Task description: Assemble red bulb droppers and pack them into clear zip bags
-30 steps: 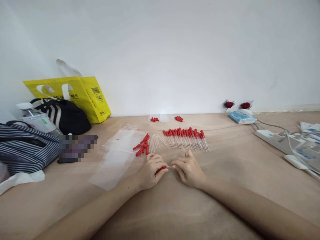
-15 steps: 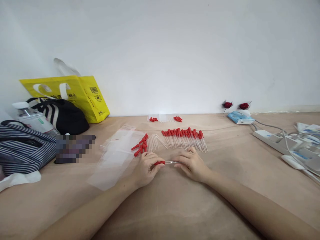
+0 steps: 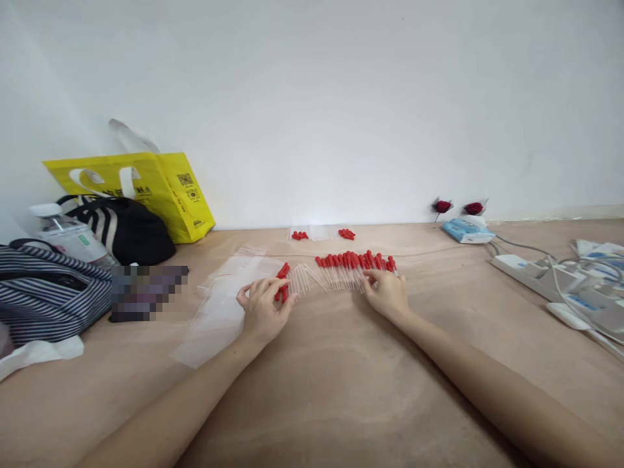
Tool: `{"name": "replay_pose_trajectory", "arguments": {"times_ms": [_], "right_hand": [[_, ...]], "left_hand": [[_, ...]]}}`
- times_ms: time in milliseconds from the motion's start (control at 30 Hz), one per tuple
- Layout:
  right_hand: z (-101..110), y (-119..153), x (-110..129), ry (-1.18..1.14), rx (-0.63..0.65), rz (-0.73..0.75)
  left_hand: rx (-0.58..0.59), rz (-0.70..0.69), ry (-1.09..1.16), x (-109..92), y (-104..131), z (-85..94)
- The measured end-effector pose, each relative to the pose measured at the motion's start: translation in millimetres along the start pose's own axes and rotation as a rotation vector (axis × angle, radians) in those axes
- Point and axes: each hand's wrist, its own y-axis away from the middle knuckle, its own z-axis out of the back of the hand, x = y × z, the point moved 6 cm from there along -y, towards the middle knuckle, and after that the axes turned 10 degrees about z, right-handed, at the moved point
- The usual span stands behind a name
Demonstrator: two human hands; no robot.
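Observation:
My left hand point(image 3: 266, 311) hovers over a small pile of red rubber bulbs point(image 3: 283, 273), its fingers curved and apart, partly hiding the pile. Just right of that pile lie several bare glass tubes point(image 3: 299, 279), side by side. Beyond them stretches a row of glass droppers point(image 3: 348, 261), red bulbs pointing away from me. At the row's right part is my right hand point(image 3: 387, 296), thumb and fingers closed at a dropper among the others. Its fingertips partly hide that dropper.
Clear plastic zip bags point(image 3: 219, 309) lie left of the bulbs; more bags with red bulbs point(image 3: 299, 235) rest by the wall. At left stand a yellow bag point(image 3: 188, 195), a bottle point(image 3: 73, 234) and a striped pouch point(image 3: 53, 292). Power strips point(image 3: 536, 276) with cables are at right.
My hands have moved apart from the dropper they held together in front of me. The left went to the loose bulbs, the right to the dropper row.

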Motion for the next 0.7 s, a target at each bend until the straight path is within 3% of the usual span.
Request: {"name": "replay_pose_trajectory", "arguments": {"times_ms": [133, 267, 433, 567, 700], "right_hand": [[-7, -21, -17, -0.011, -0.005, -0.151], [-16, -28, -16, -0.007, 0.021, -0.163], [-23, -28, -17, 0.04, 0.061, -0.165], [-14, -26, -7, 0.087, 0.005, -0.074], [-14, -24, 29, 0.077, 0.035, 0.1]], "left_hand": [[-0.01, 0.076, -0.076, 12, -6, -2.9], [-0.009, 0.13, -0.123, 18, -8, -3.8], [0.047, 0.095, -0.173, 17, -8, -6.4], [0.067, 0.069, -0.223, 16, -8, -6.0], [0.079, 0.048, -0.255, 16, -6, -5.8]]}}
